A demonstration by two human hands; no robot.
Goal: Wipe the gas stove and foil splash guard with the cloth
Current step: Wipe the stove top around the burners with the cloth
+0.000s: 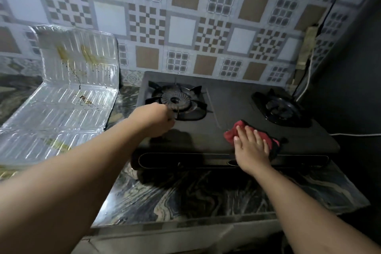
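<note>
From the head camera, a matte black two-burner gas stove (224,107) sits on a glossy, dark swirled marble-pattern countertop (206,196) against a wall of checkered brown, white and grey tiles (185,16). The right hand (250,147) lies flat, fingers straight and slightly spread, pressing a crumpled red cloth (234,132) onto the stove's smooth top near its front edge, between the two burners. The left hand (155,119) is curled into a fist at the front of the left burner grate (177,99), a round ribbed burner ringed by pointed black prongs; it seems to grip a prong, though the fingers are hidden. The right burner (280,108) is dark and round. Left of the stove, the ribbed, shiny foil splash guard (68,93) lies folded on the countertop, one panel upright, streaked with yellow-brown grease. A white cable (354,134) runs behind the stove.
</note>
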